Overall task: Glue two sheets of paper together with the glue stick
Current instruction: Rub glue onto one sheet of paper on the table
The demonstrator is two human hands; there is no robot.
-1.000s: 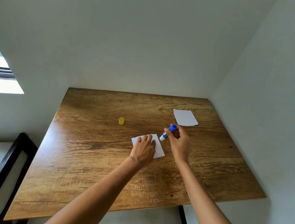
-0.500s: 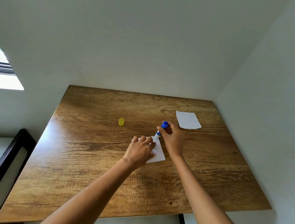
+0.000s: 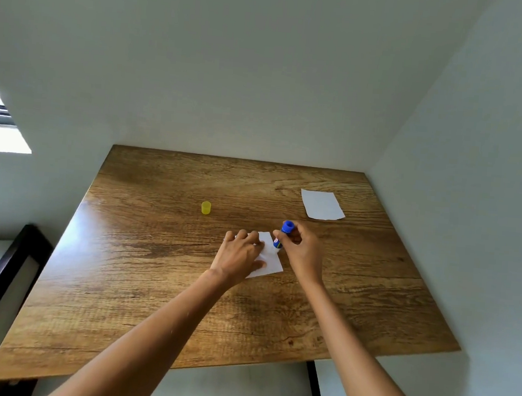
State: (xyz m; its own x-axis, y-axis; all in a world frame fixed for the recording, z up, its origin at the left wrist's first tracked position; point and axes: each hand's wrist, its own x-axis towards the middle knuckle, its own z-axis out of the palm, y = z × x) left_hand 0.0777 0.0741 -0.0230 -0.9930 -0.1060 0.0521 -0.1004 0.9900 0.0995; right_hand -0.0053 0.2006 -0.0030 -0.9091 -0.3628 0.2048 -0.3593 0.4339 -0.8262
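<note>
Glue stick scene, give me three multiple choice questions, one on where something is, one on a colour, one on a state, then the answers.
1. Where does the second sheet of paper lie?
A. far right of the table
B. under the left hand
C. on the floor

2. What colour is the loose cap?
A. red
B. yellow
C. white

3. What is the left hand doing?
A. holding the cap
B. hanging off the table
C. resting flat on the near sheet

Answers: 1 A, it lies apart near the wall. 2 B, it stands yellow on the table. 3 C, it pins the near sheet while the right hand holds the glue stick.
</note>
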